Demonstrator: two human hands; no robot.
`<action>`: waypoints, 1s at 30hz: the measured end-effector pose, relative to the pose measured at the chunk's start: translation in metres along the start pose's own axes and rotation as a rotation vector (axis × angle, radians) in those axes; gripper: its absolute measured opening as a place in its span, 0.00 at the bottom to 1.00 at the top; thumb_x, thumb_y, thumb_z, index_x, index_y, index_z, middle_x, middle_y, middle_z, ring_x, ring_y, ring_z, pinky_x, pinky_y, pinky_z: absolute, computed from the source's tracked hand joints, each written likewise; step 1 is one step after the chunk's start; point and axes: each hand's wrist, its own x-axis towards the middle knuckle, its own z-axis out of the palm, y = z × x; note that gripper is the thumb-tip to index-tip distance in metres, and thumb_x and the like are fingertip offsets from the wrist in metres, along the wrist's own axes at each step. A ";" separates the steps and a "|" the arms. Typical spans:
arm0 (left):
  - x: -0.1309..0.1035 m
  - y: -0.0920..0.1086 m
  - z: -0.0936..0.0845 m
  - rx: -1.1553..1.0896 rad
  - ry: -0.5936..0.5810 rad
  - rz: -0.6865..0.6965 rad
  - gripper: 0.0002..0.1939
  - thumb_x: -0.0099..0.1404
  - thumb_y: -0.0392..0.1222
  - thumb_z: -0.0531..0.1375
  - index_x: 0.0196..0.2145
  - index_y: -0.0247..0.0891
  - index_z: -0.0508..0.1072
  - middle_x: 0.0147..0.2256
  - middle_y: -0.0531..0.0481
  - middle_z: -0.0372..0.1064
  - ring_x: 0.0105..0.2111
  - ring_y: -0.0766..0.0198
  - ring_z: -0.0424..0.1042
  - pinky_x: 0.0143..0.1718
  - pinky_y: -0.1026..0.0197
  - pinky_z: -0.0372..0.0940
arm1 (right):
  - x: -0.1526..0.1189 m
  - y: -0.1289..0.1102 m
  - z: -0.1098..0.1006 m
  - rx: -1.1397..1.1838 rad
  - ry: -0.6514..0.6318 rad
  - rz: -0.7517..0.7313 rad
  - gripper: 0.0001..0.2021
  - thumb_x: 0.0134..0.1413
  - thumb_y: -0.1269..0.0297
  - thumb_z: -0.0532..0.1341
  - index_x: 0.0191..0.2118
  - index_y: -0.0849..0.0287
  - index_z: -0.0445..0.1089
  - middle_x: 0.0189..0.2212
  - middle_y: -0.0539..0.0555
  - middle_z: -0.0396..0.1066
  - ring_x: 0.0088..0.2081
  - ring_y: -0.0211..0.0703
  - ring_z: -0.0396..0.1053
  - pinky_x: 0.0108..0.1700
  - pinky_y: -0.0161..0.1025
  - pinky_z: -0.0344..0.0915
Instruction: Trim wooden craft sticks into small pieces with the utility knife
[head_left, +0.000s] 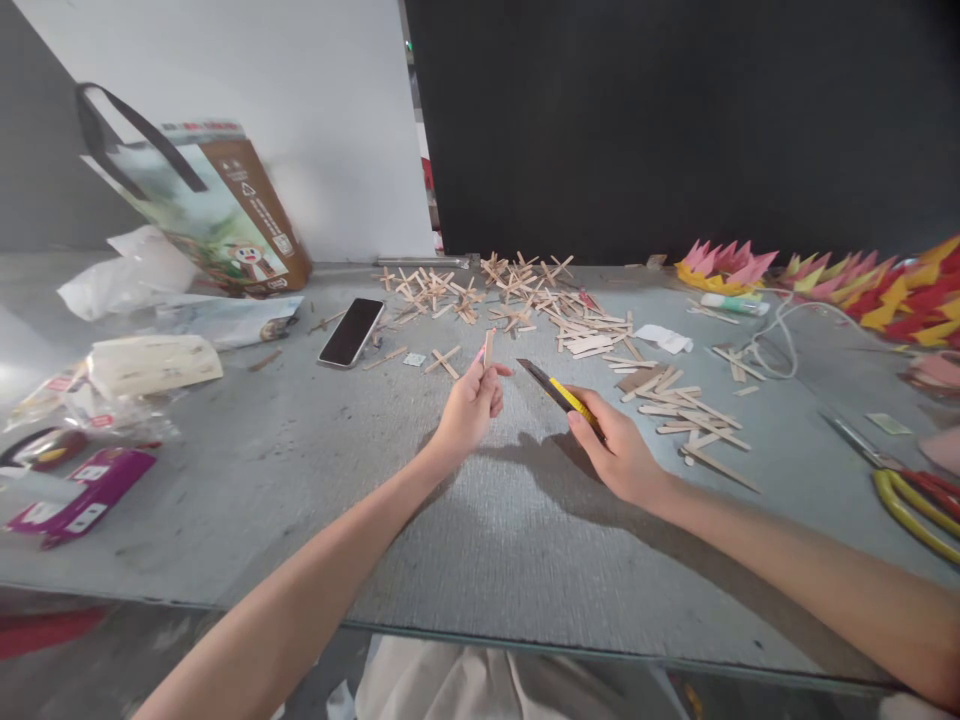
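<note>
My left hand (472, 402) is closed around a short wooden stick (489, 347) that points upward, with a bit of pink beside it. My right hand (616, 447) grips a yellow and black utility knife (571, 398), its dark blade pointing up and left toward my left hand. Blade and stick are apart. Beyond my hands lie a crossed pair of sticks (443, 361) and a heap of wooden sticks (517, 285). Further loose sticks (697, 415) are spread to the right of the knife.
A phone (352, 332) lies left of the sticks. A paper bag (225, 215), plastic packaging (112, 385) and a purple packet (86, 497) occupy the left. On the right are scissors (915, 500), a white cord (784, 330), a glue stick (733, 304) and folded paper pieces (727, 265).
</note>
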 end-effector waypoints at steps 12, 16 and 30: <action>0.003 0.009 -0.001 -0.011 0.064 0.085 0.18 0.74 0.56 0.57 0.34 0.40 0.67 0.23 0.59 0.47 0.20 0.69 0.49 0.24 0.63 0.48 | -0.002 -0.002 -0.001 0.011 -0.020 -0.009 0.21 0.75 0.49 0.49 0.60 0.55 0.67 0.39 0.55 0.75 0.37 0.47 0.72 0.42 0.41 0.68; -0.002 0.010 0.003 0.035 0.026 0.124 0.14 0.76 0.52 0.54 0.37 0.40 0.66 0.22 0.58 0.54 0.22 0.68 0.54 0.26 0.63 0.52 | -0.002 -0.004 0.001 0.029 -0.053 -0.025 0.20 0.76 0.50 0.49 0.57 0.56 0.69 0.37 0.54 0.74 0.36 0.45 0.70 0.41 0.40 0.66; -0.011 0.006 0.005 0.270 -0.103 0.177 0.13 0.80 0.48 0.46 0.54 0.39 0.58 0.31 0.50 0.73 0.26 0.66 0.65 0.34 0.61 0.62 | 0.002 -0.002 0.005 0.045 -0.107 0.010 0.18 0.76 0.49 0.49 0.50 0.56 0.68 0.29 0.48 0.66 0.29 0.41 0.65 0.34 0.37 0.61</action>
